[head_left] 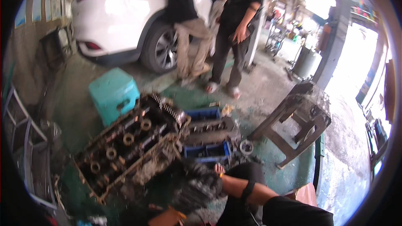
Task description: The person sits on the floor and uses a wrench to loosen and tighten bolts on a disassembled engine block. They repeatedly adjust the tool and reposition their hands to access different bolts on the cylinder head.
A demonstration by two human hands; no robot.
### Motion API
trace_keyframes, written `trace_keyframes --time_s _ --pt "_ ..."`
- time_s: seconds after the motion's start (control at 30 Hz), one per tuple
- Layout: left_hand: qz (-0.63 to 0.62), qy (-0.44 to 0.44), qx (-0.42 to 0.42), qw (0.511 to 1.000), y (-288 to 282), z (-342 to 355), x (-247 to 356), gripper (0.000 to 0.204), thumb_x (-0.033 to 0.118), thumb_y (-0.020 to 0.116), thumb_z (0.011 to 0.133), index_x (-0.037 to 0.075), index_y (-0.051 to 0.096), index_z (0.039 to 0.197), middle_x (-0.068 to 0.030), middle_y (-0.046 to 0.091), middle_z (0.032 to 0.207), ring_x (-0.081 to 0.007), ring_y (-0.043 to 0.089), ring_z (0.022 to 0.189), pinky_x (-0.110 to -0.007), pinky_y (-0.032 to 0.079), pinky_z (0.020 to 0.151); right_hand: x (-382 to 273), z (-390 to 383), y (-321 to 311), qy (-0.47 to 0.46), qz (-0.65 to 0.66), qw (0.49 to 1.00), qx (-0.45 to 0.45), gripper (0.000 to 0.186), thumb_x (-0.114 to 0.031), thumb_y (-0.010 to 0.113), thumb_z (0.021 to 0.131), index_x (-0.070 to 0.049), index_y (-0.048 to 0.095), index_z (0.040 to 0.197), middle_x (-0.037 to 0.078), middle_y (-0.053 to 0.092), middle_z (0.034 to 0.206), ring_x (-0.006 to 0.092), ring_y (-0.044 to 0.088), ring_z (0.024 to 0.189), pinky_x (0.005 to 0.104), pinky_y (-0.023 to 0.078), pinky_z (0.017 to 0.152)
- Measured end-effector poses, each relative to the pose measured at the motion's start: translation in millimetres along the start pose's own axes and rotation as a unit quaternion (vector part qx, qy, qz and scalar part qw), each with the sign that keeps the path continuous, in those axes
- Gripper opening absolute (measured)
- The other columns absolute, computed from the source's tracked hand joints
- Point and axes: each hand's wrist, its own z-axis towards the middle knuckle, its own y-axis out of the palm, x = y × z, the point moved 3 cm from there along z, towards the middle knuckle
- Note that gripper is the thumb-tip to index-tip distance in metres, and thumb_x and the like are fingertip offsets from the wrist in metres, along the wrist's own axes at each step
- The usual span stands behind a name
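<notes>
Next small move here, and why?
Perhaps set the round metal ring into the nearer blue tray: the ring sits outside it, to its right, apparently loose, near the opened engine part, so it could get knocked away.

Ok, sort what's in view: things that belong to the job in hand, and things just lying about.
Likely part of the job:
engine part
dark crumpled bundle by the right hand
nearer blue tray

Apparently just around:
turquoise stool
dark stool
white car
</notes>
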Motion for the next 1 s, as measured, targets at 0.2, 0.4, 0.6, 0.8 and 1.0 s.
trace_keyframes --time_s 0.2,0.4,0.6,0.8,1.0 --pt "-0.436 -0.286 -0.028 0.853 62.8 -16.8 -74.6 0.033 0.008 0.069 0.087 0.012 0.069 0.12 -0.0161 0.071 0.099 -0.0299 0.07 0.084 -0.039 0.057 0.071 -94.6 47.5 -54.2 0.468 0.287 0.82 0.162 0.038 -0.037 0.058 0.101 -0.007 0.063 0.124 0.0 0.058 0.068 0.0128 0.05 0.048 0.0286 0.041 0.044" --pt "-0.338 -0.388 -0.051 0.856 91.4 -20.2 -117.0 0.034 0.015 0.07 0.089 0.01 0.066 0.122 -0.0184 0.069 0.107 -0.037 0.068 0.092 -0.045 0.055 0.082 -113.8 36.3 -70.3 0.497 0.217 0.838 0.063 0.046 -0.046 0.057 0.099 -0.008 0.064 0.123 0.003 0.058 0.069 0.0101 0.052 0.05 0.0294 0.043 0.045" --pt "-0.278 -0.315 -0.095 0.902 121.0 43.3 -107.1 0.038 0.027 0.068 0.092 0.011 0.065 0.126 -0.0223 0.06 0.131 -0.0387 0.058 0.118 -0.047 0.048 0.101 -76.8 12.2 -47.8 0.18 -0.074 0.977 0.08 0.036 -0.035 0.061 0.095 -0.001 0.066 0.105 0.024 0.066 0.094 0.0408 0.063 0.086 0.0459 0.052 0.075" --pt "-0.197 -0.351 -0.185 0.896 155.3 33.0 -99.1 0.043 0.034 0.069 0.088 0.006 0.066 0.12 -0.0271 0.054 0.134 -0.0463 0.052 0.121 -0.055 0.044 0.102 -51.3 12.1 18.2 0.119 0.013 0.993 0.011 0.029 -0.024 0.057 0.096 0.003 0.062 0.107 0.014 0.061 0.072 0.0298 0.064 0.07 0.0409 0.053 0.068" --pt "-0.21 -0.4 -0.093 0.887 154.9 32.8 -107.2 0.031 0.029 0.074 0.086 0.007 0.072 0.107 -0.0225 0.061 0.126 -0.0407 0.06 0.112 -0.047 0.048 0.098 -102.4 10.3 -22.6 0.147 -0.043 0.987 -0.057 0.045 -0.022 0.064 0.091 -0.004 0.059 0.131 0.025 0.068 0.112 0.0386 0.065 0.104 0.0406 0.052 0.086"
